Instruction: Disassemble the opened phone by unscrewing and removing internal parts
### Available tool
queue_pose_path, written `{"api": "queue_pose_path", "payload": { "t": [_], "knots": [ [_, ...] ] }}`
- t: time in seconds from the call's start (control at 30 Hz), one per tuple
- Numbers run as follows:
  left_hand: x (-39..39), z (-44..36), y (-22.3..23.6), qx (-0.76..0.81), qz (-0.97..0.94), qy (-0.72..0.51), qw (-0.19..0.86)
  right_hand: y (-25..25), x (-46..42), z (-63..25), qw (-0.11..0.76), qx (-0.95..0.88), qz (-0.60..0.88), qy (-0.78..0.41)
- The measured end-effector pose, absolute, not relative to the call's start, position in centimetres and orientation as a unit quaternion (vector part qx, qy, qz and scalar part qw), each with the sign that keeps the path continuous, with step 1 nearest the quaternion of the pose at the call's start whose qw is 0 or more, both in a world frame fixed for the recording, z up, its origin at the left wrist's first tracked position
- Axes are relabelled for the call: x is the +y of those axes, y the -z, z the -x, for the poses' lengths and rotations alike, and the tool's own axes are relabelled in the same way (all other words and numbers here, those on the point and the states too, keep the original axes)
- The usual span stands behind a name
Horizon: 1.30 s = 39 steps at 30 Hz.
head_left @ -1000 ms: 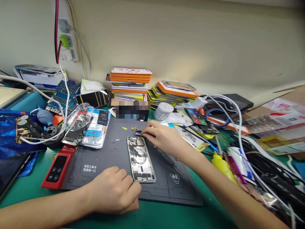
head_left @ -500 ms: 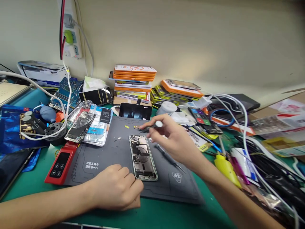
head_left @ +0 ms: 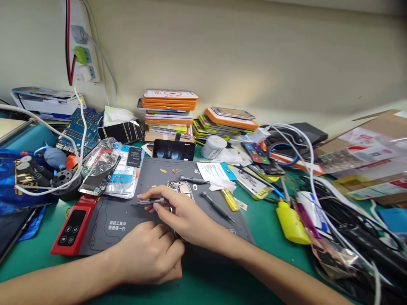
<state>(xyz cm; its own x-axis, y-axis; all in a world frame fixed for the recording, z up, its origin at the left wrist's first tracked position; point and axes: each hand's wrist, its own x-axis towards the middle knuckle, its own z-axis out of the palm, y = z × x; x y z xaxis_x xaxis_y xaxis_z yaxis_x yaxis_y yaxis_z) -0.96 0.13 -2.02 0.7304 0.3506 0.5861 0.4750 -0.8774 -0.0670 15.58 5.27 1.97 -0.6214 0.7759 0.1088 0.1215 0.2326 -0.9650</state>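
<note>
An opened phone (head_left: 179, 187) lies with its insides up on a dark grey work mat (head_left: 127, 214); only its far end shows. My right hand (head_left: 181, 216) lies over the phone's near part, fingers closed round a thin dark screwdriver (head_left: 149, 202) that points left across the mat. My left hand (head_left: 149, 252) rests curled at the mat's near edge, by the phone's near end; what its fingers hold, if anything, is hidden. Two more screwdrivers (head_left: 219, 209) lie on the mat to the right.
A red device (head_left: 71, 226) sits at the mat's left edge. Stacked orange phone cases (head_left: 170, 108) stand at the back wall. A dark phone screen (head_left: 173, 149) leans behind the mat. A yellow bottle (head_left: 292, 222), white cables (head_left: 305, 148) and packaging crowd the right; circuit boards and bags the left.
My right hand came from behind the phone's far end, lifted with a tool, and now lies over the phone with a screwdriver pointing left. The left hand stayed put.
</note>
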Motion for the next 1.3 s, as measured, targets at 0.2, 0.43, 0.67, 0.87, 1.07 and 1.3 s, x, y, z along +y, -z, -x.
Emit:
{"api": "queue_pose_path", "payload": {
  "t": [0.2,0.43,0.67,0.87,1.07,1.3],
  "knots": [
    [0.2,1.0,1.5,-0.234,0.917,0.319,0.050,-1.9,5.2,-18.6,0.462,-0.574,0.329,-0.590],
    [1.4,1.5,0.6,-0.340,0.853,0.294,-0.265,-0.3,3.6,-21.6,0.525,-0.451,0.377,-0.616],
    [2.0,1.4,-0.1,-0.426,0.705,0.265,-0.501,0.4,2.0,-21.5,0.530,-0.447,0.394,-0.603],
    [2.0,1.3,-0.5,-0.430,0.667,0.277,-0.542,0.5,2.2,-21.6,0.530,-0.451,0.408,-0.591],
    [2.1,1.3,-0.8,-0.452,0.670,0.282,-0.517,0.3,2.2,-21.5,0.509,-0.471,0.428,-0.579],
    [2.0,1.2,-1.0,-0.461,0.652,0.274,-0.536,0.1,2.4,-21.4,0.530,-0.454,0.414,-0.585]
  ]
}}
